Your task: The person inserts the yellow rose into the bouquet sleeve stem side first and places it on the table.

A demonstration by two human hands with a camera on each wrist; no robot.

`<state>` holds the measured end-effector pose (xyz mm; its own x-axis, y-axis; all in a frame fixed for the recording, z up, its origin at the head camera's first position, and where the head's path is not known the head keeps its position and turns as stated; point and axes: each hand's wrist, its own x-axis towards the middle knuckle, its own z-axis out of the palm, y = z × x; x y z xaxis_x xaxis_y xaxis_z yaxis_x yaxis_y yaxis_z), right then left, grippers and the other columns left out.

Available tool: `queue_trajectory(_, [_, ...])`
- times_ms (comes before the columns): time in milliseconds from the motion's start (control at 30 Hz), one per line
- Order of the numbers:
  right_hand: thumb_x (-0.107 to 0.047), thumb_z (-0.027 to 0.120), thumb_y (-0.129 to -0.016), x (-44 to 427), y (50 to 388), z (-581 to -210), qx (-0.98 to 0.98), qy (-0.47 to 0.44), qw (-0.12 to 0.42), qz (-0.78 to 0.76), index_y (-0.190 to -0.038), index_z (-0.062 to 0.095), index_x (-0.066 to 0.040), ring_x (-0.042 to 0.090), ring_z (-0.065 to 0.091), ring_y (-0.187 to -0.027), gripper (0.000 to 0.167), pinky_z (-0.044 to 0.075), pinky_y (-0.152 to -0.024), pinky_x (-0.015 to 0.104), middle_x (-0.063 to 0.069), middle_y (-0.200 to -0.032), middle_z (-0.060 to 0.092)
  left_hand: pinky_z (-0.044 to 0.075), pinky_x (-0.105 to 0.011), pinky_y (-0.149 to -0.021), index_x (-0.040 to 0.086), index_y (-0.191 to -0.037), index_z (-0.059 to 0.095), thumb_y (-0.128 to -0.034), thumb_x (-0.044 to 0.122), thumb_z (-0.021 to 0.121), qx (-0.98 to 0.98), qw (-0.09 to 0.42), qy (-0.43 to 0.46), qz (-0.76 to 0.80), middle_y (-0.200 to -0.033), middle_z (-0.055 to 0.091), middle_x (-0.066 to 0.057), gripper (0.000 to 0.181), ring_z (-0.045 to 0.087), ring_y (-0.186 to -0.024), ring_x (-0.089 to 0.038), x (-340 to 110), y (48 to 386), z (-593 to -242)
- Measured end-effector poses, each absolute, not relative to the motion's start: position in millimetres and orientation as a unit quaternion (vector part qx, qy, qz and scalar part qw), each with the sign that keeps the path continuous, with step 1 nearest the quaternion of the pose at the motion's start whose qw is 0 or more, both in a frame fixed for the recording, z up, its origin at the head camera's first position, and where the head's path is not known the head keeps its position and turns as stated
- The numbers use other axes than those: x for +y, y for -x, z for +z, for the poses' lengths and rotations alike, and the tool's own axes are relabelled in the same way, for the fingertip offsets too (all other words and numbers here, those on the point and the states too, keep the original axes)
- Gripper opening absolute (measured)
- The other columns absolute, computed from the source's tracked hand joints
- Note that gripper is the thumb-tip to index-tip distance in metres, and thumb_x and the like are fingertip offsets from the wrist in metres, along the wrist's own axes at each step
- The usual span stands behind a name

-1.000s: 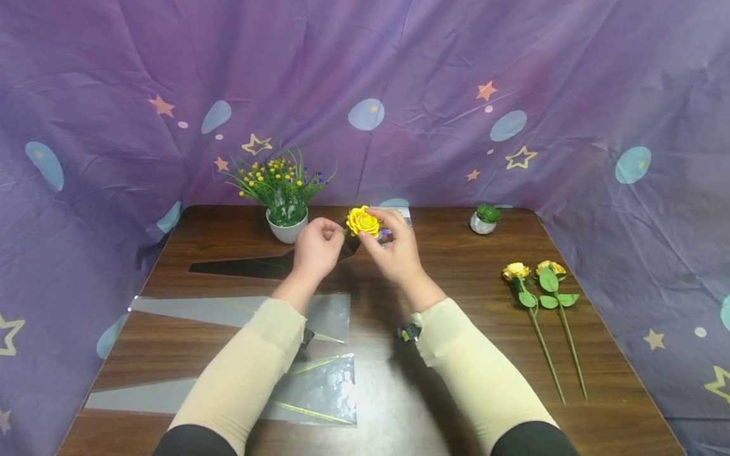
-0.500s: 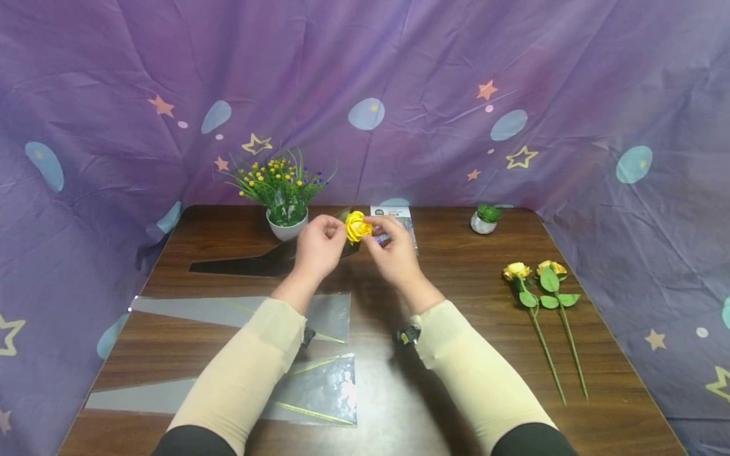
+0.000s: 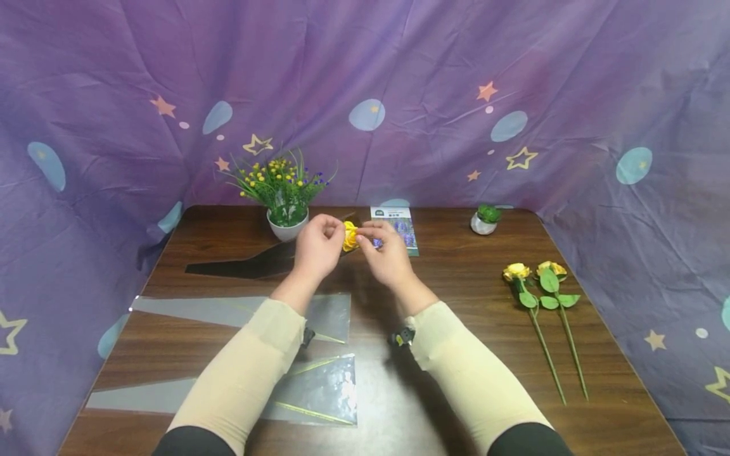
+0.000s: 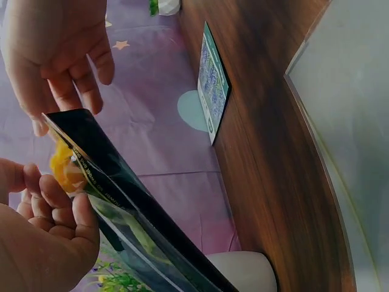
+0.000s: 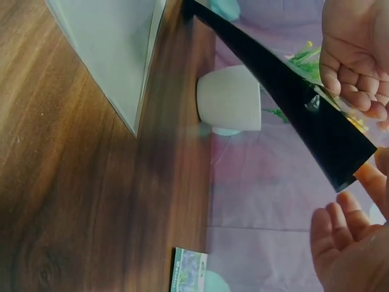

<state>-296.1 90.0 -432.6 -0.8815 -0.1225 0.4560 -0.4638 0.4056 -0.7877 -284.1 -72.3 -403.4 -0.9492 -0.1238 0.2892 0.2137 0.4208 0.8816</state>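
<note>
- I read the step in hand as sleeving: a yellow rose (image 3: 350,236) being settled into a dark-backed sleeve (image 3: 268,256).
- The bloom sits at the sleeve's wide mouth, between the two hands and above the counter (image 3: 467,285); green shows through the clear front, so I take the stem to be inside.
- On the left hand (image 3: 318,247), I see fingers curled in, pinching the sleeve's edge beside the bloom.
- On the right hand (image 3: 389,253), the thumb and forefinger are close together at the mouth, the other fingers loose. I cannot tell whether they pinch anything or only touch.
- Next, I think, the left should steady the edge while the right spreads the mouth and eases the bloom below the rim. I'd go gently; petals could snag or crumple there.
- Two more roses (image 3: 516,272) (image 3: 550,269) lie to the right, and two flat sleeves (image 3: 336,310) (image 3: 319,389) to the left; I'd guess they are waiting for the same treatment.
</note>
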Motion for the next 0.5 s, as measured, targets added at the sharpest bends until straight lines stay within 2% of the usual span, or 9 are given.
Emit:
queue_trajectory(133, [-0.003,0.064,-0.101,91,296,-434,-0.823,-0.187,0.125,0.521,-0.118,0.073,0.01,0.043,0.059,-0.123,0.023,0.051,-0.102,0.055,0.028,-0.132,0.063,0.057,-0.043,-0.079,0.001,-0.103,0.072,-0.0994,0.015,0.066,-0.827,0.154,0.021,-0.54,-0.093,0.076,-0.016,0.016,0.07,-0.082,-0.03,-73,285,-405])
queue_trajectory(233, [-0.005,0.063,-0.102,93,296,-436,-0.821,-0.158,0.105,0.539,-0.125,0.069,0.011,0.043,0.064,-0.116,0.028,0.054,-0.099,0.052,0.029,-0.131,0.064,0.058,-0.043,-0.078,0.001,-0.103,0.072,-0.0997,0.015,0.065,-0.826,0.151,0.016,-0.542,-0.093,0.077,-0.016,0.016,0.071,-0.082,-0.031,-73,287,-407])
queue_trajectory(300, [-0.005,0.063,-0.103,93,298,-439,-0.814,-0.129,0.083,0.561,-0.127,0.065,0.012,0.039,0.069,-0.098,0.03,0.06,-0.085,0.045,0.029,-0.119,0.068,0.058,-0.043,-0.078,0.001,-0.102,0.072,-0.0995,0.015,0.065,-0.828,0.152,0.012,-0.54,-0.093,0.077,-0.016,0.016,0.072,-0.081,-0.031,-74,288,-408])
queue_trajectory(400, [-0.006,0.063,-0.103,92,302,-446,-0.806,-0.084,0.035,0.585,-0.128,0.062,0.013,0.031,0.07,-0.075,0.031,0.059,-0.064,0.033,0.028,-0.107,0.071,0.057,-0.043,-0.078,0.002,-0.101,0.072,-0.0989,0.017,0.064,-0.833,0.149,0.006,-0.533,-0.092,0.077,-0.015,0.017,0.072,-0.081,-0.031,-74,289,-411])
queue_trajectory(500, [-0.004,0.061,-0.104,88,304,-453,-0.796,-0.068,-0.01,0.601,-0.129,0.059,0.014,0.025,0.068,-0.065,0.031,0.057,-0.057,0.028,0.031,-0.105,0.072,0.057,-0.044,-0.079,0.003,-0.101,0.072,-0.0989,0.018,0.064,-0.842,0.145,0.003,-0.52,-0.093,0.077,-0.014,0.017,0.072,-0.082,-0.03,-74,291,-415])
